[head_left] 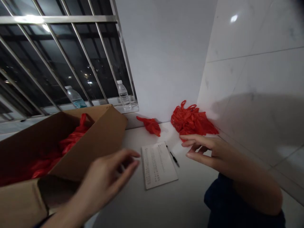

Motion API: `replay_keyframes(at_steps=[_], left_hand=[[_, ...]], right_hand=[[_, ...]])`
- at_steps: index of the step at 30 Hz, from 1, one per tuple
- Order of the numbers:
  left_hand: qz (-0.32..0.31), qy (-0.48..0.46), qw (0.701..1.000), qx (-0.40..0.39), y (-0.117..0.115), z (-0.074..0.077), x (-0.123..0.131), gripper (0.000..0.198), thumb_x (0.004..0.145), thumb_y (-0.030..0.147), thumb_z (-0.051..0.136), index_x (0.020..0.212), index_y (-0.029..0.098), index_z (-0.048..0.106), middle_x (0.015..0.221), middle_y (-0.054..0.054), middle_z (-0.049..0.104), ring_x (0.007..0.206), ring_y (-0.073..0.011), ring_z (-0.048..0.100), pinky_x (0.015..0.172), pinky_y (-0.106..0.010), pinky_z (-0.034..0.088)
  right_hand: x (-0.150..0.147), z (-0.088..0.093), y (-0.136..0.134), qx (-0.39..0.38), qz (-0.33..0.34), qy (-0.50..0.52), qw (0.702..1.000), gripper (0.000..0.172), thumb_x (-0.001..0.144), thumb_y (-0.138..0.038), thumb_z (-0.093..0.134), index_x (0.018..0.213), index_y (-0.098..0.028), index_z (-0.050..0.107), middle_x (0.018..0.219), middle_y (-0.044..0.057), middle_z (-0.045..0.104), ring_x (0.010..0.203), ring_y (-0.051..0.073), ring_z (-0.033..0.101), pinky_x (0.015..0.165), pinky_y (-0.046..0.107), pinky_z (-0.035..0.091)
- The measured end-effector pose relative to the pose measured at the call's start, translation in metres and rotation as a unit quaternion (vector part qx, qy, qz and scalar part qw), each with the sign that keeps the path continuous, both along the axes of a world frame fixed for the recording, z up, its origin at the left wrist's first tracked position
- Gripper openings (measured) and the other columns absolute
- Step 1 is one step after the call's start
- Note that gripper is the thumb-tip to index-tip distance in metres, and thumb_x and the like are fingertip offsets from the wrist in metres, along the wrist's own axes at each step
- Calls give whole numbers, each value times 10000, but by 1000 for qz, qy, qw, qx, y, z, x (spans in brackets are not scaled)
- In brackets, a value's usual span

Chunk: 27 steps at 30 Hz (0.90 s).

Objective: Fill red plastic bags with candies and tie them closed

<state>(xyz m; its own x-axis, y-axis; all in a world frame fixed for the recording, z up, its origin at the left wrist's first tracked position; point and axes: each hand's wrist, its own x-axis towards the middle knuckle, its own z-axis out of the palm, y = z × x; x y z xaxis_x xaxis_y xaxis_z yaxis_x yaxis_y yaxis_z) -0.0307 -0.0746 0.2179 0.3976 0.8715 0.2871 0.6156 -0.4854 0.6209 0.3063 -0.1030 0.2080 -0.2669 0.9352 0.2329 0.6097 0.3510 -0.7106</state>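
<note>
My left hand [110, 174] hovers over the white counter beside a cardboard box [104, 139], fingers loosely spread, holding nothing. My right hand [206, 150] reaches in from the right, fingers stretched out and empty, just below a pile of red plastic bags [192, 122]. Between the hands lies a printed sheet of paper [158, 164] with a black pen [174, 158] at its right edge. A single crumpled red bag [150, 125] rests near the back wall. More red bags [68, 142] fill the box.
A barred window [59, 57] is at the upper left, with two plastic water bottles [123, 95] on its sill. A white wall stands behind and a tiled wall [256, 79] runs along the right. The counter [166, 202] extends toward me.
</note>
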Motion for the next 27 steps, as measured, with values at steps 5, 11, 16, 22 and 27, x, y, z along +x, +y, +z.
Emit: replay_keyframes(at_steps=[5, 11, 16, 22, 27], left_hand=[[7, -210, 954, -213, 82, -73, 65, 359, 711, 426, 742, 1022, 253, 696, 982, -70, 693, 793, -220, 637, 585, -272, 472], [70, -295, 915, -266, 165, -131, 99, 576, 710, 477, 713, 1222, 243, 588, 1225, -138, 608, 1122, -300, 563, 812, -383, 491], [99, -379, 890, -233, 192, -138, 113, 533, 624, 449, 786, 1071, 192, 656, 1216, -151, 637, 1184, -316, 549, 906, -388, 443], [65, -506, 851, -123, 197, -79, 99, 481, 639, 433, 760, 1034, 167, 691, 1120, -105, 699, 1080, -255, 613, 813, -288, 475], [27, -569, 816, -104, 166, -39, 86, 368, 680, 417, 724, 961, 179, 715, 1113, -84, 697, 1112, -244, 597, 708, -252, 491]], right_hand=[[0, 2, -6, -3, 17, 15, 1000, 518, 873, -465, 628, 1356, -297, 551, 1175, 67, 709, 879, 188, 691, 760, 321, 582], [-1, 5, -9, 6, 19, 28, 999, 479, 883, -413, 622, 1338, -272, 567, 1172, 75, 707, 874, 188, 691, 766, 323, 579], [-1, 3, -3, 14, 27, 38, 999, 480, 882, -435, 627, 1326, -259, 577, 1167, 88, 706, 886, 198, 692, 782, 336, 581], [-4, -1, 4, 10, 37, 43, 998, 486, 892, -464, 612, 1333, -264, 569, 1167, 83, 700, 913, 200, 680, 794, 337, 562], [-16, -9, 26, -12, 28, 21, 999, 474, 892, -469, 608, 1305, -238, 592, 1120, 76, 712, 907, 204, 675, 796, 338, 535]])
